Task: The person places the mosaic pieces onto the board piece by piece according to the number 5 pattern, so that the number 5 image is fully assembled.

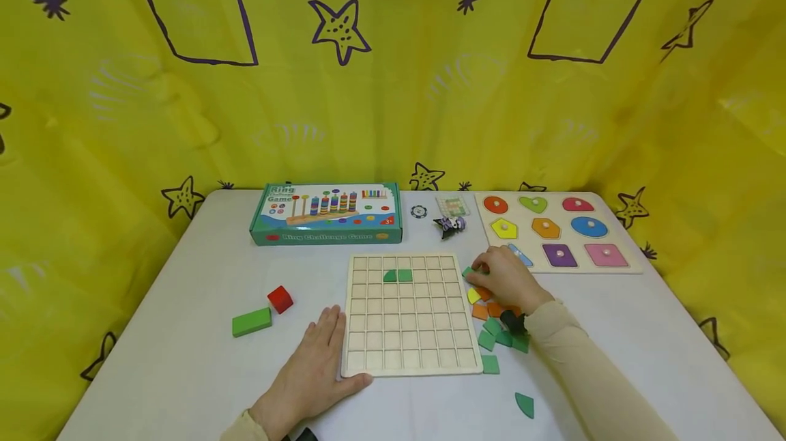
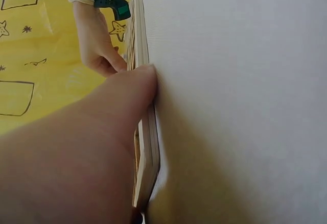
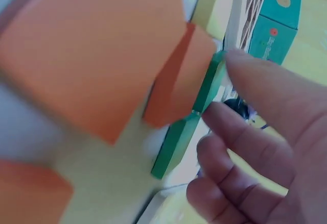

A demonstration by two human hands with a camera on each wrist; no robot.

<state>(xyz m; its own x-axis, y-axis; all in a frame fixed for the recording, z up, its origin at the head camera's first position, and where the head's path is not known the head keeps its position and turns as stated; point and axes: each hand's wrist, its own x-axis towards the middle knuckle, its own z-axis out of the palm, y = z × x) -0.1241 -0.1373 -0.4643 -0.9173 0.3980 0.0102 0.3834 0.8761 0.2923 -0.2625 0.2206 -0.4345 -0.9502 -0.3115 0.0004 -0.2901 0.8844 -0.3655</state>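
Note:
A pale wooden grid board lies flat on the white table. A green quarter-round tile and a green square tile sit side by side in its second row. My left hand rests at the board's lower left corner, fingers straight along the left side. Its thumb touches the front edge. Past the board's upper right side, my right hand pinches a green tile between thumb and index finger. Another green tile and orange tiles lie close by.
Loose green tiles and a yellow tile lie right of the board; a quarter-round green piece lies nearer me. At left are a red block and a green block. Behind stand a game box and a shape puzzle.

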